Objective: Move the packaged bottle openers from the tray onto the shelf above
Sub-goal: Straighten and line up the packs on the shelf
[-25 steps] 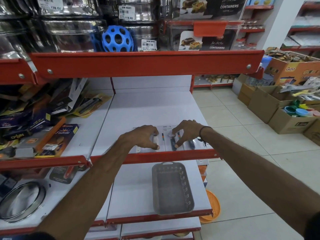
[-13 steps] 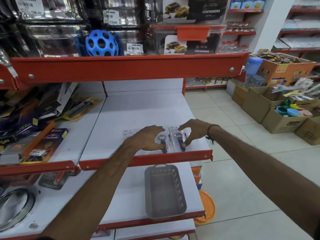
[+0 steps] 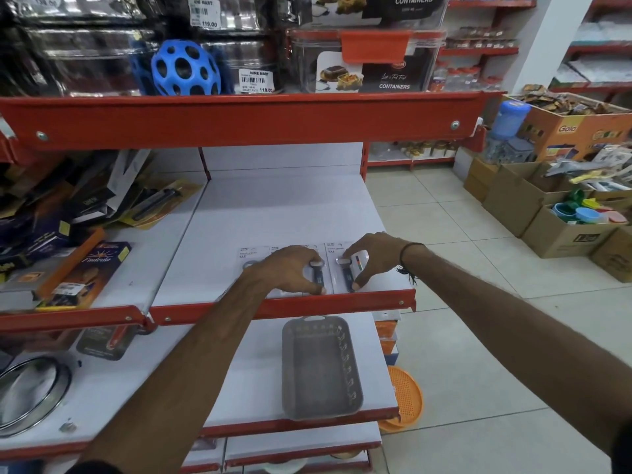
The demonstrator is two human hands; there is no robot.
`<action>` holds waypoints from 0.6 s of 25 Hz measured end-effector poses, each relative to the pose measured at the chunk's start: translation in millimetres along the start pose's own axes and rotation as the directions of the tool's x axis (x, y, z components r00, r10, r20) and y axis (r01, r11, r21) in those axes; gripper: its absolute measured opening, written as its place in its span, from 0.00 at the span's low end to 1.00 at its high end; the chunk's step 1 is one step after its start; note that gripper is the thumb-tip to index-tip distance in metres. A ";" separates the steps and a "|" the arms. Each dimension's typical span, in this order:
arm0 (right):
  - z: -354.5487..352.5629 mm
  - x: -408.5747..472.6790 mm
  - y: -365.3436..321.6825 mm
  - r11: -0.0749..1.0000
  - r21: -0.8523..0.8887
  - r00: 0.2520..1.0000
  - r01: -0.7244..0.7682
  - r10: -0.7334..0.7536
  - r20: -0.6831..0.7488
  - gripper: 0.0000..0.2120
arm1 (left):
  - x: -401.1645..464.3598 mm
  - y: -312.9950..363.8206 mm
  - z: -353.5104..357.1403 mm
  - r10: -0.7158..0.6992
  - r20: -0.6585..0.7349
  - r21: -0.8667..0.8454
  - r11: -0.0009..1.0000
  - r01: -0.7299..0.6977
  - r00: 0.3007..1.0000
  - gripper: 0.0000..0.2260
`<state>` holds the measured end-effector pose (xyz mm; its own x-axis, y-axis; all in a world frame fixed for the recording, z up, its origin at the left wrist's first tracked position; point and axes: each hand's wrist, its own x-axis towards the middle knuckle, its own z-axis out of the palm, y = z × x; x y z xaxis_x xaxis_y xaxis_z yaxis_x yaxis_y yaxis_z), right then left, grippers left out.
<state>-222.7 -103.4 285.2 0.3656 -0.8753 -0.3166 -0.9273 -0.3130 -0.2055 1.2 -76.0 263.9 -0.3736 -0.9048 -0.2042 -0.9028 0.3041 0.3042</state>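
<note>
Several packaged bottle openers on white cards lie flat in a row near the front edge of the white shelf [image 3: 273,206]. My left hand [image 3: 290,270] rests fingers-down on the middle package [image 3: 316,271], thumb at its lower edge. My right hand [image 3: 371,256] presses on the right package [image 3: 347,268], fingers spread over its card. A further package [image 3: 248,256] peeks out left of my left hand. The grey plastic tray [image 3: 321,367] sits on the shelf below with nothing in it.
The left shelf section holds a clutter of boxed goods [image 3: 68,234]. Steel ware and a blue holed ball [image 3: 184,68] fill the shelf above. Cardboard boxes [image 3: 547,206] stand on the tiled floor at right. An orange strainer [image 3: 405,395] lies below the tray's shelf.
Both hands stay on the packages at the shelf's front edge, only shifting their fingers slightly. The camera has swung a little to the right and back.
</note>
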 end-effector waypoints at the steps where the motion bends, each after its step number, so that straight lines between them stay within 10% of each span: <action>1: -1.0 -0.9 -0.6 1.000 -0.021 1.000 0.002 -0.002 0.003 0.39 | -0.3 -0.4 -0.3 -0.001 0.002 -0.003 1.000 0.001 1.000 0.34; 15: -9.6 -1.6 -0.3 0.995 -0.090 0.999 -0.041 0.042 0.014 0.37 | 2.5 -0.9 -2.6 -0.007 0.033 0.019 1.000 0.006 0.999 0.35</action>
<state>-223.8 -105.4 294.7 0.3273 -0.8825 -0.3376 -0.9449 -0.3091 -0.1080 1.6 -79.3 265.5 -0.3743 -0.8965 -0.2372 -0.9089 0.3040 0.2855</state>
